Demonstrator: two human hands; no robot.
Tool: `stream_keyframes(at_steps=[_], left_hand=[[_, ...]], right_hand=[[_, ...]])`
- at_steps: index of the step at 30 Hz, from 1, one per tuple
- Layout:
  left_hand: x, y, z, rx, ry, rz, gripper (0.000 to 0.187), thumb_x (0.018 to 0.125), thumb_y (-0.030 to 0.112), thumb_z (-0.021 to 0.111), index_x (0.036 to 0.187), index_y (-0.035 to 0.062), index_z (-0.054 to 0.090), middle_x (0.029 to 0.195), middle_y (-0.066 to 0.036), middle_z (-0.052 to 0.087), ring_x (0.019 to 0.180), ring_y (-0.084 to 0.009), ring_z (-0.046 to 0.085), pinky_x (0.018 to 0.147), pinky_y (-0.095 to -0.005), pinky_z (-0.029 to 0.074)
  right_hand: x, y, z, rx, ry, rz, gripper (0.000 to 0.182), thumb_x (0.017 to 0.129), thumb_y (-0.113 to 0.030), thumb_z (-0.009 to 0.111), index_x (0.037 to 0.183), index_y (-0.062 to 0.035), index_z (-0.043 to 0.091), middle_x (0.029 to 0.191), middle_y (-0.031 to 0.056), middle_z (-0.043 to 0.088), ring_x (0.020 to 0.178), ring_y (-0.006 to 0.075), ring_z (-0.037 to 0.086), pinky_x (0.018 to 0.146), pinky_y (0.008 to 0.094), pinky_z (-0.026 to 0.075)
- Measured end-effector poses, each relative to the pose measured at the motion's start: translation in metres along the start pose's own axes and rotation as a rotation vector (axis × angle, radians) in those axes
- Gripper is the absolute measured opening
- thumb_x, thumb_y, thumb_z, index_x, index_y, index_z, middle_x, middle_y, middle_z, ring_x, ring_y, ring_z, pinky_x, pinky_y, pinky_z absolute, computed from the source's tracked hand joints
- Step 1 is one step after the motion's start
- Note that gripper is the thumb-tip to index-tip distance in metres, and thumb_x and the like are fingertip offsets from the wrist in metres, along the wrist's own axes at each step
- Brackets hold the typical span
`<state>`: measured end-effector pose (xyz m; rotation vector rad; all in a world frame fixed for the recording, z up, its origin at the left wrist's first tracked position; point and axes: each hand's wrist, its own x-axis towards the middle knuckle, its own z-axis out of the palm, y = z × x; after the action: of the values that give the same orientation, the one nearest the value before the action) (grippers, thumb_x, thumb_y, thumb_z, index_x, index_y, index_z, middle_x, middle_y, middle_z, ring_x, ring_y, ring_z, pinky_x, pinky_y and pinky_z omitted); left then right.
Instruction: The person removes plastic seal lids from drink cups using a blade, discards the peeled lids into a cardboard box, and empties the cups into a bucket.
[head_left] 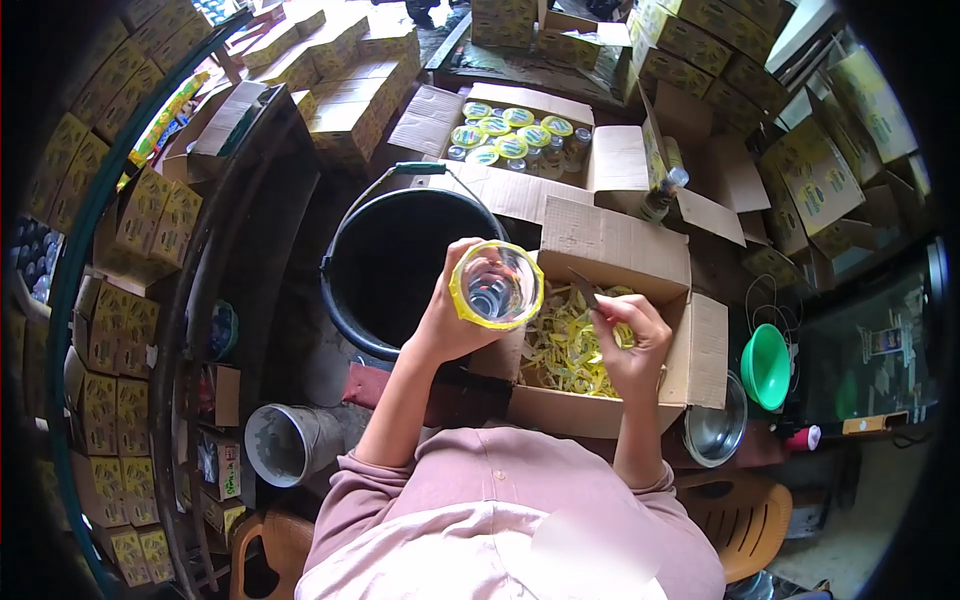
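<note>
While the left hand (447, 318) curls around a clear cup (492, 288), the right hand (635, 345) pinches a blade (584, 289)
From here, the cup sits within the left grip, yellow-edged end up, near yellow strips (570, 350)

- My left hand (437, 322) and the clear jar (497, 285) hide part of the dark bucket (375, 260).
- My right hand (637, 345) hides the lower end of the dark blade (583, 288); I cannot tell its handle.
- A pale blur covers part of my clothing (500, 452).
- Small print on the stacked cartons (345, 105) escapes me.
- The bottom edge crops the orange chair (290, 542) on my left.
</note>
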<state>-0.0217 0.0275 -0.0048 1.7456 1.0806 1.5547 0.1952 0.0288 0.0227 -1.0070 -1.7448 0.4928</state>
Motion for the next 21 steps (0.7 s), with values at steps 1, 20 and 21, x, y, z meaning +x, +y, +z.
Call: stream_keyframes(at_steps=[1, 20, 21], left_hand=[[-0.001, 0.002, -0.001, 0.005, 0.05, -0.069, 0.074, 0.057, 0.006, 0.08, 0.118, 0.0037, 0.037, 0.1, -0.006, 0.05, 0.093, -0.0142, 0.055, 0.079, -0.0262, 0.047], [-0.042, -0.006, -0.039, -0.186, 0.328, -0.097, 0.073, 0.078, 0.037, 0.066, 0.127, 0.0055, 0.022, 0.125, -0.015, 0.037, 0.114, -0.0233, 0.04, 0.097, -0.036, 0.032], [-0.043, -0.006, -0.04, -0.184, 0.337, -0.095, 0.073, 0.078, 0.036, 0.066, 0.127, 0.0056, 0.021, 0.124, -0.015, 0.037, 0.114, -0.0234, 0.041, 0.096, -0.0359, 0.033]], right_hand=[[0.002, -0.003, 0.009, 0.045, 0.0, -0.012, 0.022, 0.068, 0.007, 0.066, 0.087, -0.0035, 0.066, 0.073, 0.007, 0.06, 0.061, 0.0128, 0.057, 0.055, 0.0234, 0.045], [-0.008, -0.037, 0.129, 0.32, 0.087, -0.137, 0.024, 0.071, 0.009, 0.065, 0.093, 0.0016, 0.06, 0.082, 0.0085, 0.058, 0.068, 0.0104, 0.055, 0.059, 0.0205, 0.046], [-0.009, -0.037, 0.134, 0.319, 0.095, -0.148, 0.024, 0.071, 0.009, 0.065, 0.093, 0.0017, 0.06, 0.082, 0.0086, 0.058, 0.067, 0.0105, 0.055, 0.058, 0.0206, 0.046]])
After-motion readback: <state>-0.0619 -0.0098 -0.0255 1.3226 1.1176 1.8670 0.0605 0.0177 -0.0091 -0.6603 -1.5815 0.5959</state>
